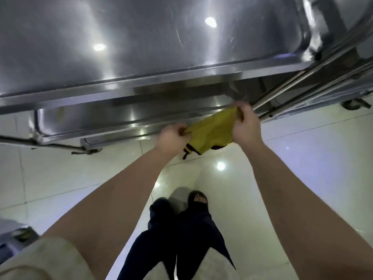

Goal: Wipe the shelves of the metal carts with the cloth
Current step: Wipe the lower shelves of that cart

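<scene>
Cloth (212, 131), pinched at both ends by left hand (171, 137) and right hand (245, 126), could drop to floor (302, 168) if either slips.

Glossy pale tiled floor (302, 158) with thin grout lines, 1 bright round light reflection (220, 166) on it, dark navy trousers (181, 239), black open-toed sandal (198, 199), blurred grey object (18, 235) at lower left

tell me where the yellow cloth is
In the head view the yellow cloth hangs right of centre, held between left hand and right hand, near the cart's lower shelf.
</scene>
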Motion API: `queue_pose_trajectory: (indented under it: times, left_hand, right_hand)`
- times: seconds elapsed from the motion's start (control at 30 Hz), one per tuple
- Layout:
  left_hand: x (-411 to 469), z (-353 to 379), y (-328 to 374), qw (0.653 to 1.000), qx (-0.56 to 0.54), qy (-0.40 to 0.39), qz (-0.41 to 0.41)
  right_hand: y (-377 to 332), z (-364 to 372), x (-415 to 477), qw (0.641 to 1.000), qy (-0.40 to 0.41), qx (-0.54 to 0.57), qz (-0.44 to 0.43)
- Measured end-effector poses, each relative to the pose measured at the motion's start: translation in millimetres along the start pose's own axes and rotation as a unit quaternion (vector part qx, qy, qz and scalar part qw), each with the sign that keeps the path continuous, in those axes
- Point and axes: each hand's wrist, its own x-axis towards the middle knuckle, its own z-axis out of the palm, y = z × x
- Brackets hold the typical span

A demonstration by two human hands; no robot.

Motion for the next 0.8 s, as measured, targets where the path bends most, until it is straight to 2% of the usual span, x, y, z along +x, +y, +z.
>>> queue_pose_trajectory:
  times: [0.1,0.17,0.23,0.3,0.37,0.43,0.53,0.67,0.73,0.8]
  left_hand:
    - [69,35,-7,0.999,-0.015,-0.014,0.025]
    - [113,50,-23,0.998,0.038,0.006,0.058]
    - [152,51,-47,0.985,0.129,0.077,0.079]
    - [184,40,-72,0.960,0.185,0.174,0.115]
    - [210,23,-94,0.929,0.221,0.250,0.160]
    - [236,2,-103,0.898,0.271,0.291,0.191]
    - [268,-27,-111,0.885,0.350,0.255,0.170]
    - [283,-40,-126,0.863,0.450,0.195,0.126]
    - [280,-39,-130,0.874,0.432,0.189,0.115]
    - [280,-37,-132,0.890,0.403,0.187,0.101]
  right_hand:
    - [10,18,80,0.982,0.014,-0.137,-0.129]
    - [19,43,129,0.951,0.013,-0.260,-0.165]
    - [35,77,165,0.926,-0.021,-0.346,-0.152]
    - [56,112,179,0.924,-0.047,-0.368,-0.090]
    - [77,140,182,0.926,-0.035,-0.371,-0.053]
    - [91,156,184,0.907,-0.008,-0.418,-0.059]
    - [102,167,192,0.888,0.008,-0.453,-0.078]
    - [107,162,204,0.886,-0.029,-0.454,-0.092]
    - [112,137,222,0.887,-0.024,-0.453,-0.090]
    - [120,108,246,0.892,-0.008,-0.449,-0.045]
